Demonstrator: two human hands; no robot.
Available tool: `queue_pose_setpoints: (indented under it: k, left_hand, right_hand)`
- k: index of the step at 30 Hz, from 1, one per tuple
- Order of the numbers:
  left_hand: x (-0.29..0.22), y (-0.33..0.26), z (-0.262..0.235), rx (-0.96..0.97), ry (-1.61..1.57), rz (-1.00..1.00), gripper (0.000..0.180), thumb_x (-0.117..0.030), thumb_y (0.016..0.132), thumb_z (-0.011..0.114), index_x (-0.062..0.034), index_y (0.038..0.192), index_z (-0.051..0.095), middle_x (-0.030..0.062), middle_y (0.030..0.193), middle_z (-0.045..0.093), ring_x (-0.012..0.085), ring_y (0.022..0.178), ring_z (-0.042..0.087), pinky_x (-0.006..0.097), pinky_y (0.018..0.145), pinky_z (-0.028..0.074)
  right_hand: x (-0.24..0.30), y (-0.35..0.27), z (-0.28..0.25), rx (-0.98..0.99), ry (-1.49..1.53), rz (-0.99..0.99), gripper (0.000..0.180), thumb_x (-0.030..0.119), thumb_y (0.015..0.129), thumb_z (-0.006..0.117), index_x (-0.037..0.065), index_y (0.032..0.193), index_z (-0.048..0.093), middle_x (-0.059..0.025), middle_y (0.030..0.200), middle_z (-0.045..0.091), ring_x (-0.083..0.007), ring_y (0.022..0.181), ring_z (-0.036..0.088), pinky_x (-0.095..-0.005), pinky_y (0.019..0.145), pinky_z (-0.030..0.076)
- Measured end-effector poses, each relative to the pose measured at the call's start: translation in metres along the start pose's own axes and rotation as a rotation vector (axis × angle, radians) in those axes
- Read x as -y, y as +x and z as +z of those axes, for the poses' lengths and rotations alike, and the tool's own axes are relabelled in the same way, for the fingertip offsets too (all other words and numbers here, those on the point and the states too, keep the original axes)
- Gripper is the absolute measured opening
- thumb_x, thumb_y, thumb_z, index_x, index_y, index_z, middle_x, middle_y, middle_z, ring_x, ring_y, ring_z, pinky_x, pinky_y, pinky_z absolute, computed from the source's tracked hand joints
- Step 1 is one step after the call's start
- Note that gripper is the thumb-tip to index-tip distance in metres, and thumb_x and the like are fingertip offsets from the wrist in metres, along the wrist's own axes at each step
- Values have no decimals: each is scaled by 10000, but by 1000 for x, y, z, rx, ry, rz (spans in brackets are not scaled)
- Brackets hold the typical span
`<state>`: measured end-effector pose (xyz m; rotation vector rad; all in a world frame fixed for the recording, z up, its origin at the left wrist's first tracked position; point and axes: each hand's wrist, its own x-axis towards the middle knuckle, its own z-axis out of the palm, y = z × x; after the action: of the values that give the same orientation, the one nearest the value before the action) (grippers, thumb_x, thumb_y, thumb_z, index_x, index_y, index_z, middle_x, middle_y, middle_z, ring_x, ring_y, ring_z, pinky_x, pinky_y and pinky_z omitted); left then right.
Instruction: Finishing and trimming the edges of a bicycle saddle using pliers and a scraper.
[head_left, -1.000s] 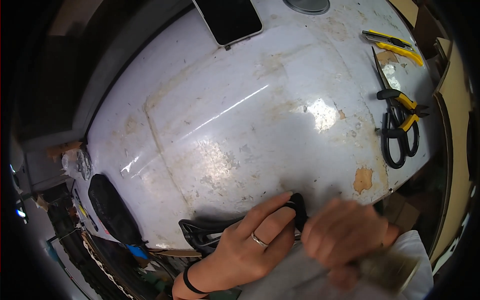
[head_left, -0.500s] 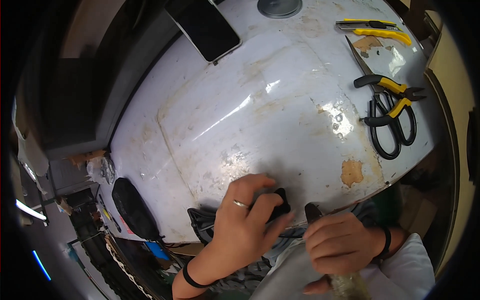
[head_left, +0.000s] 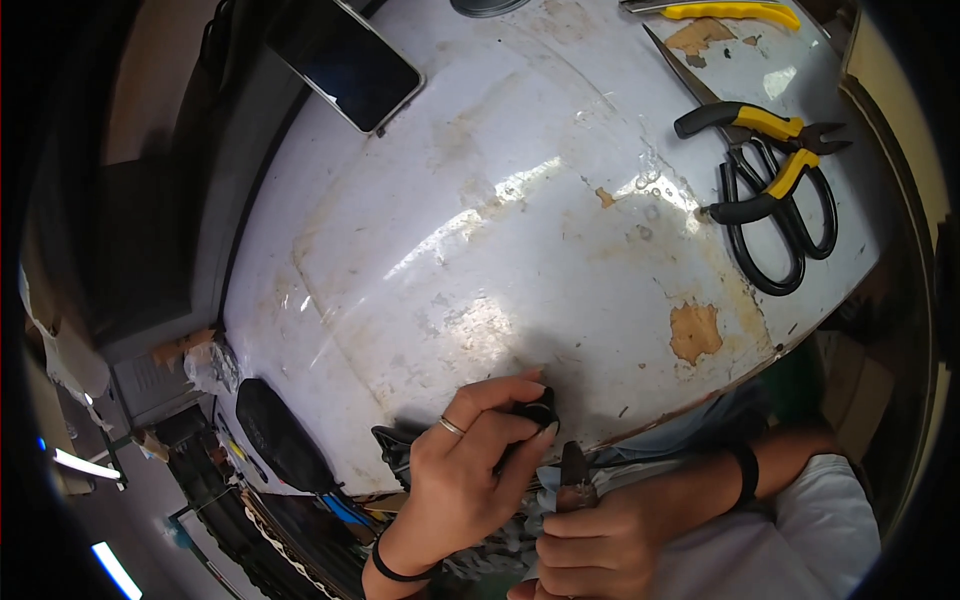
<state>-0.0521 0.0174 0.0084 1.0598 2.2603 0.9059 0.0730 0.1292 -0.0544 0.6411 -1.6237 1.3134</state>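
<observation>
My left hand, with a ring and a black wristband, is closed at the table's near edge. Its thumb and fingers pinch a small black piece whose exact kind I cannot make out. More black material shows at the left of this hand; whether it joins the pinched piece is hidden. My right hand is wrapped round a knife with a short, dark, brownish blade pointing up. The knife's handle is hidden in the fist. Its tip is just below the black piece, apart from it.
On the worn white table lie a phone at the far left and a black pouch at the near left. Cutting pliers rest over black-handled scissors on the right, with a yellow utility knife beyond. A round grey lid is at the top edge.
My right hand has moved left and lower, bringing the knife closer to my left hand. The black piece stays pinched. The view has shifted, so the table's things appear higher and further left.
</observation>
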Motion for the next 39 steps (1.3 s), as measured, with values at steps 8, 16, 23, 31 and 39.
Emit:
queue_pose_setpoints:
  k: [8, 16, 23, 31, 39]
  left_hand:
    - [-3, 2, -1, -17, -27, -61, 213, 96, 818, 862, 23, 858, 667, 165, 1171, 668, 407, 1232, 738, 429, 957, 645]
    - [15, -13, 1, -35, -11, 248, 252, 134, 695, 856, 7, 879, 739, 144, 1163, 646, 430, 1221, 723, 433, 916, 655]
    - [16, -25, 11, -138, 326, 485, 81, 16, 789, 725, -38, 744, 684, 111, 1137, 655, 373, 1276, 678, 602, 1208, 469]
    - [18, -5, -11, -32, 233, 404, 153, -30, 737, 787, -61, 878, 738, 74, 1149, 669, 326, 1273, 655, 575, 1138, 511]
    - [-11, -28, 4, -128, 180, -80, 413, -106, 701, 971, -71, 1049, 751, 120, 1240, 632, 368, 1231, 642, 507, 1040, 531]
  right_hand:
    - [-19, 14, -5, 100, -56, -63, 264, 38, 943, 764, 50, 780, 557, -9, 655, 483, -169, 571, 519, -337, 513, 460]
    - [-24, 15, -11, 90, 255, 85, 226, 25, 924, 715, 41, 759, 562, -25, 659, 467, -186, 549, 513, -348, 498, 453]
    - [-45, 57, -37, -72, 655, 621, 238, 60, 972, 707, 12, 786, 566, -50, 683, 497, -231, 540, 526, -358, 505, 479]
    - [-21, 25, -44, 204, 462, 377, 171, 30, 939, 790, -11, 884, 633, -109, 836, 650, -286, 728, 687, -426, 646, 622]
    - [-9, -1, -62, 115, 314, 316, 261, 112, 910, 850, 6, 869, 615, -87, 826, 661, -250, 706, 683, -399, 673, 642]
